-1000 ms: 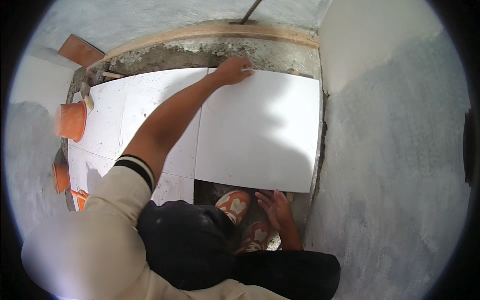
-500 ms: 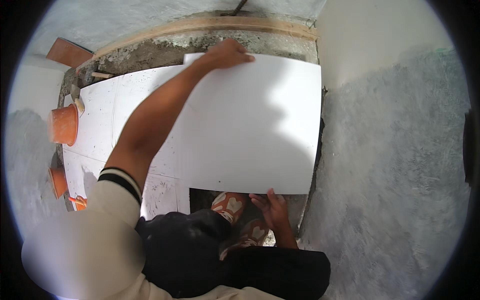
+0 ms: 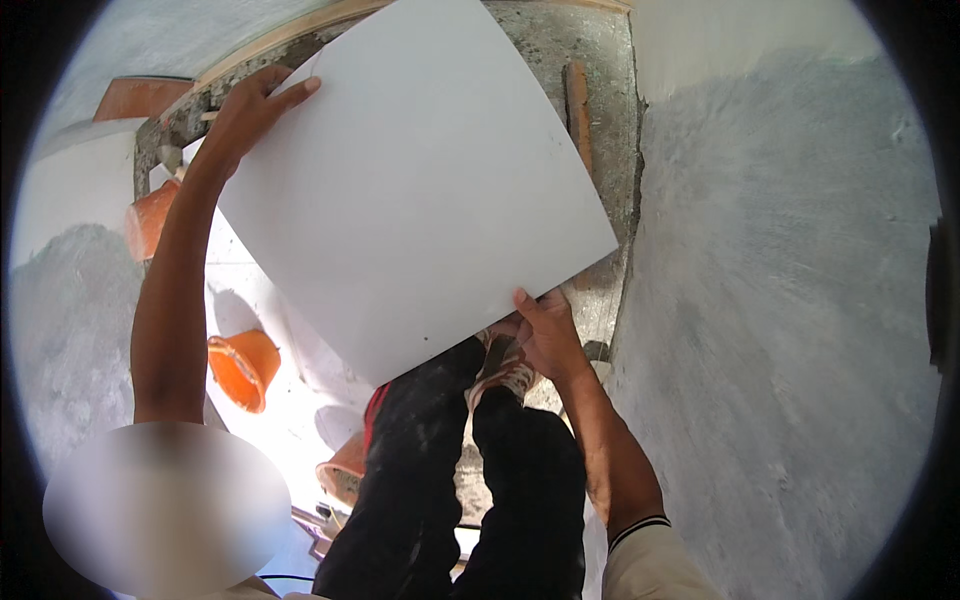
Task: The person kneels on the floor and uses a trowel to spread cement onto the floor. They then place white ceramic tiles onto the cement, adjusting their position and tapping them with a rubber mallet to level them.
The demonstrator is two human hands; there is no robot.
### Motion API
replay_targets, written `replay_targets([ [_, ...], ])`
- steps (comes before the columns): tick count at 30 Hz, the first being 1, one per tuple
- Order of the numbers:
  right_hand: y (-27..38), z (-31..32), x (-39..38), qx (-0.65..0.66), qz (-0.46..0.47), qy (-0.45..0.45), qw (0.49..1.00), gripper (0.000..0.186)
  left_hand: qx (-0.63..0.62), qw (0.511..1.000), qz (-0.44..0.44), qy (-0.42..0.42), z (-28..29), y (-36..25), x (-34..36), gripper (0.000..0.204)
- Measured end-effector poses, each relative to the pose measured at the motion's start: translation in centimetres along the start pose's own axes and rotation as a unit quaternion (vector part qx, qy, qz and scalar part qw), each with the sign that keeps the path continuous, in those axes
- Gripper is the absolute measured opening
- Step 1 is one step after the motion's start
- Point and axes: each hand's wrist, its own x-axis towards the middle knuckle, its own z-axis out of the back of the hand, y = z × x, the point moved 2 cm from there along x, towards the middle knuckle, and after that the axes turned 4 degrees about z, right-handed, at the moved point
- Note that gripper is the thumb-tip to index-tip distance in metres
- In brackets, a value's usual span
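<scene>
A large white square tile is lifted at an angle in front of me, covering much of the floor. My left hand grips its upper left edge, thumb on the face, fingers curled round the side. Near the lower right corner, my right hand is closed on the bottom edge, thumb on top and fingers mostly hidden underneath. Below the raised tile are white floor tiles, my black-trousered legs and my patterned shoes, partly hidden.
Orange buckets stand at left and lower middle. A wooden strip lies on rough concrete at right. A reddish board and trowel sit back left. Grey walls flank me; a plank runs along the back.
The tile has risen off the floor and turned anticlockwise, uncovering the wooden strip. My left hand has moved left, my right hand up to grip the tile. My legs appear straighter.
</scene>
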Motion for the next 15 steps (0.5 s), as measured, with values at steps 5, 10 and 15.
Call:
replay_targets([
  [5,7.1,-7.2,-1.2,-0.106,0.024,-0.018,0.994,0.052,-0.11,0.994,-0.004,0.002,7.2,2.2,-3.9,0.076],
  [10,15.6,-15.4,2.4,-0.28,0.093,-0.067,0.953,0.045,-0.244,0.963,-0.025,-0.112,13.8,5.0,-3.0,0.065],
  [15,25.3,-23.7,12.0,-0.475,0.224,-0.013,0.851,0.044,-0.382,0.923,0.004,-0.047,19.0,7.1,5.4,0.088],
])
